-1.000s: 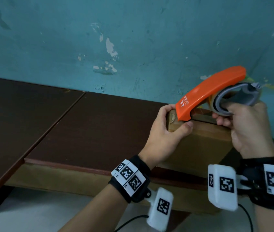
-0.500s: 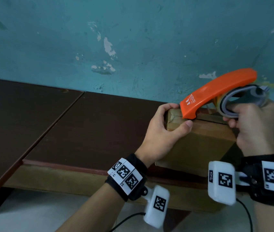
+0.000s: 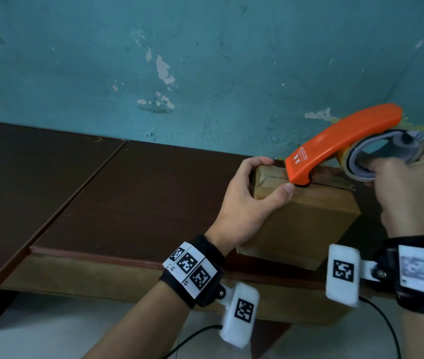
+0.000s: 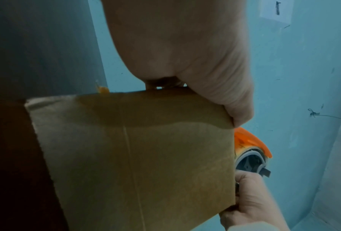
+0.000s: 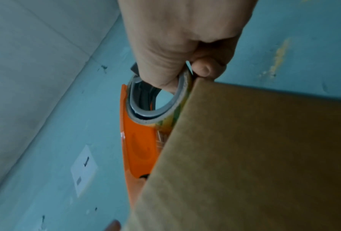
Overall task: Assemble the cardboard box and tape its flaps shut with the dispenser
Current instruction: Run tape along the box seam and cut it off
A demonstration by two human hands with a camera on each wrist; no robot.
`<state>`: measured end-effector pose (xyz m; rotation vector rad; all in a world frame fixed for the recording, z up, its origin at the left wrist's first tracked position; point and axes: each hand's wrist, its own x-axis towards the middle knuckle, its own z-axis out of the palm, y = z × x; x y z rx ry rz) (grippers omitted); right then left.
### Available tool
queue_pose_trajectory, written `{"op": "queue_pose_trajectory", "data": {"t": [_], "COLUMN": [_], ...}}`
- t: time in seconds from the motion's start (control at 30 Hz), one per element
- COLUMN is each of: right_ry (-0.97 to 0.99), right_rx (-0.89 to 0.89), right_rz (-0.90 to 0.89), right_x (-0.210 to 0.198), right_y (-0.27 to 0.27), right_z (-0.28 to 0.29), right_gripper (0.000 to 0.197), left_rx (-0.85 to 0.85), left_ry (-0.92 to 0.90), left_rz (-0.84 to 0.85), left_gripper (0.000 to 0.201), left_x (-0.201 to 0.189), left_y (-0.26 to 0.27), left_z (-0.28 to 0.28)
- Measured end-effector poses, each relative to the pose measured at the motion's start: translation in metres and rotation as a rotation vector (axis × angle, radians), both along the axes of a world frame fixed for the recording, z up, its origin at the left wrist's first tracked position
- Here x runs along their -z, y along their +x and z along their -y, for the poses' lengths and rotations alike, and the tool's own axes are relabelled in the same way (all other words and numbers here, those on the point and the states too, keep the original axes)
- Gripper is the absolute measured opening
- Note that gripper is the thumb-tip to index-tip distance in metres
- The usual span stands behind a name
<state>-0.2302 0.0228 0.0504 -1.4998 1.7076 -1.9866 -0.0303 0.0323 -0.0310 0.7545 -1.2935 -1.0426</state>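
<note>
- Gripping the left end of the cardboard box (image 3: 301, 218), the left hand (image 3: 247, 203) has fingers curled over the top edge, thumb on the near face.
- Box sits on the dark table (image 3: 128, 198), against the teal wall (image 3: 205, 60).
- Right hand (image 3: 410, 193) clamped round the orange tape dispenser (image 3: 340, 141), its nose touching the top seam beside the left thumb.

The head camera looks down from above at both hands. Each wrist camera sits very close, looking along its hand. All three see the cardboard box (image 3: 306, 216) and orange tape dispenser (image 3: 340, 141).
</note>
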Motion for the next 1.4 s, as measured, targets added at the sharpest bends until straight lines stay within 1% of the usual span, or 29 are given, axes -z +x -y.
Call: {"op": "queue_pose_trajectory", "data": {"t": [0.17, 0.27, 0.33, 0.43, 0.5, 0.53, 0.63, 0.7, 0.77, 0.83, 0.93, 0.97, 1.03, 1.07, 1.13, 1.2, 1.23, 1.3, 1.4], "right_ry": [0.011, 0.001, 0.003, 0.004, 0.009, 0.010, 0.002, -0.013, -0.024, -0.022, -0.032, -0.033, -0.041, -0.047, -0.031, 0.031, 0.065, 0.134, 0.196], "right_rx": [0.057, 0.077, 0.085, 0.091, 0.089, 0.086, 0.065, 0.047, 0.002, -0.042, -0.076, -0.079, -0.086, -0.101, -0.161, -0.227, -0.254, -0.289, -0.290], "right_rz": [-0.137, -0.163, -0.166, -0.155, -0.167, -0.168, -0.172, -0.159, -0.119, -0.075, -0.031, -0.022, 0.013, 0.058, 0.201, 0.334, 0.369, 0.345, 0.233], "right_x": [0.000, -0.002, -0.002, 0.000, 0.000, 0.000, -0.001, 0.000, 0.002, 0.004, 0.004, 0.003, 0.000, -0.001, -0.002, -0.004, -0.006, -0.008, -0.008], "right_y": [0.000, 0.001, 0.003, 0.001, 0.000, 0.000, 0.002, 0.002, 0.003, 0.006, 0.008, 0.009, 0.013, 0.016, 0.023, 0.029, 0.030, 0.030, 0.031], "right_z": [0.002, 0.004, 0.005, 0.005, 0.005, 0.005, 0.004, 0.004, 0.004, 0.003, 0.000, -0.001, -0.002, -0.003, -0.004, -0.006, -0.006, -0.007, -0.008], "right_gripper": [0.021, 0.025, 0.026, 0.023, 0.021, 0.022, 0.020, 0.018, 0.016, 0.016, 0.021, 0.023, 0.026, 0.025, 0.020, 0.016, 0.015, 0.014, 0.015], "left_rx": [-0.020, -0.015, 0.011, 0.033, 0.022, 0.013, 0.012, 0.059, 0.065, 0.026, -0.068, -0.070, -0.045, -0.032, -0.024, -0.019, -0.014, -0.006, 0.003], "left_ry": [-0.062, -0.073, -0.037, 0.052, 0.123, 0.162, 0.232, 0.237, 0.210, 0.133, -0.051, -0.099, -0.122, -0.118, -0.124, -0.138, -0.153, -0.186, -0.203], "left_rz": [0.086, 0.153, 0.149, 0.077, 0.023, 0.008, 0.070, 0.131, 0.175, 0.211, 0.321, 0.349, 0.358, 0.353, 0.354, 0.357, 0.352, 0.354, 0.359], "left_gripper": [0.048, 0.048, 0.051, 0.054, 0.052, 0.048, 0.030, 0.030, 0.032, 0.037, 0.055, 0.059, 0.062, 0.062, 0.064, 0.064, 0.064, 0.065, 0.064], "left_x": [-0.001, -0.001, -0.003, -0.012, -0.020, -0.023, -0.029, -0.030, -0.031, -0.035, -0.033, -0.033, -0.031, -0.030, -0.029, -0.029, -0.029, -0.027, -0.024], "left_y": [0.003, 0.005, 0.005, 0.002, -0.001, -0.002, 0.001, 0.005, 0.008, 0.008, 0.007, 0.007, 0.007, 0.006, 0.005, 0.006, 0.007, 0.006, 0.005], "left_z": [0.000, 0.002, 0.002, 0.002, 0.001, 0.002, 0.008, 0.012, 0.014, 0.012, 0.014, 0.014, 0.015, 0.015, 0.016, 0.016, 0.016, 0.016, 0.019]}}
